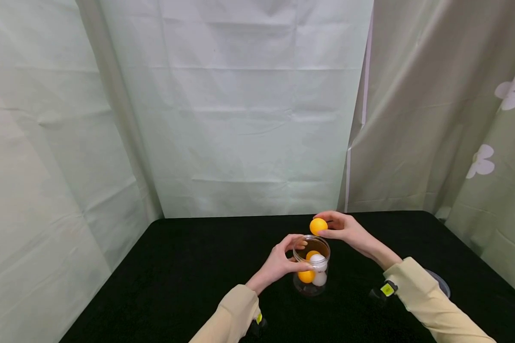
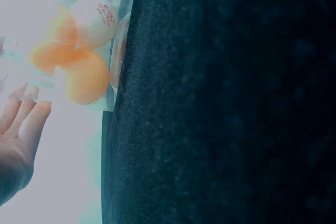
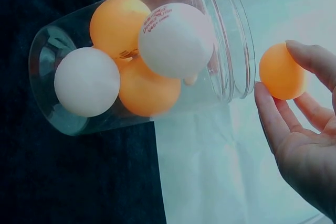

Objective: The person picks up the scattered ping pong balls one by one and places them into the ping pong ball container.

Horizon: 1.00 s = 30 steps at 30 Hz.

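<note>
A clear jar [image 1: 311,289] stands on the black cloth, holding white and orange ping-pong balls. In the right wrist view, a white ball [image 3: 176,40] with red print lies nearest the mouth, against an orange one [image 3: 149,87]. My left hand [image 1: 279,261] grips the jar near its rim, thumb on the near side and fingers around the far side. Just above the mouth, my right hand [image 1: 347,233] pinches another orange ping-pong ball [image 1: 318,226] between thumb and fingers. In the right wrist view that ball is outside the jar, close to the rim.
Black cloth covers the table [image 1: 189,276]. A round grey rim [image 1: 443,284] shows partly behind my right sleeve. Pale curtains [image 1: 249,119] hang behind the table and along both sides.
</note>
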Each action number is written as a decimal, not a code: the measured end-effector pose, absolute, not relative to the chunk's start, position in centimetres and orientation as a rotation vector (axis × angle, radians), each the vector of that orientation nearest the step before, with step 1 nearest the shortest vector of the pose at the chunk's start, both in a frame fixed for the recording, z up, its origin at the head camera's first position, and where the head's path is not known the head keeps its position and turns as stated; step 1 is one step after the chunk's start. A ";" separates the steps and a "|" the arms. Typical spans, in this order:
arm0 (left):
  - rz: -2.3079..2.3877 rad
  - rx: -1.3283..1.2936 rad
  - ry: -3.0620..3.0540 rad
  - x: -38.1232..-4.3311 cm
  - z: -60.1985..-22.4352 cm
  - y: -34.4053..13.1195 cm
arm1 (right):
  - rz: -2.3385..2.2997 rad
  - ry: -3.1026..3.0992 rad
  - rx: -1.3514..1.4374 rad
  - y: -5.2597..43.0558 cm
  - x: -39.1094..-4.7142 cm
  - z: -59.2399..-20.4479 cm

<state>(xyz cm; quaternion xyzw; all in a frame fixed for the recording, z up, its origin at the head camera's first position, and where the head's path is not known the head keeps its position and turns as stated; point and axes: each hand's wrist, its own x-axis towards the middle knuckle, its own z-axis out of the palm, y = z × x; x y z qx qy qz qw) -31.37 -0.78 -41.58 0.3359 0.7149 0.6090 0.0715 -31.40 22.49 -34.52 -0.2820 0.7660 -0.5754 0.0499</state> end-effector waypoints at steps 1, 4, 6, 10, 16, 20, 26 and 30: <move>1.833 1.010 2.146 -31.4 -41.6 -0.8 | -1.754 2.328 -0.863 22.5 -31.4 -34.5; 1.836 1.013 2.139 -31.3 -41.5 -0.7 | -1.751 2.326 -0.871 22.4 -31.4 -34.5; 1.839 1.017 2.128 -31.0 -41.1 -0.8 | -1.752 2.325 -0.868 22.3 -31.3 -34.5; 1.834 1.021 2.115 -30.2 -40.0 -1.0 | -1.760 2.313 -0.872 22.1 -31.2 -34.4; 1.845 1.041 2.130 -31.4 -41.7 -0.9 | -1.772 2.278 -0.911 21.8 -31.0 -34.3; 1.847 1.039 2.130 -31.5 -41.6 -0.9 | -1.769 2.266 -0.926 21.5 -30.9 -34.2; 1.837 1.033 2.149 -31.3 -41.5 -0.9 | -1.748 2.268 -0.945 21.1 -30.6 -34.3; 1.835 1.026 2.158 -31.3 -41.5 -0.9 | -1.740 2.275 -0.960 20.8 -30.6 -34.3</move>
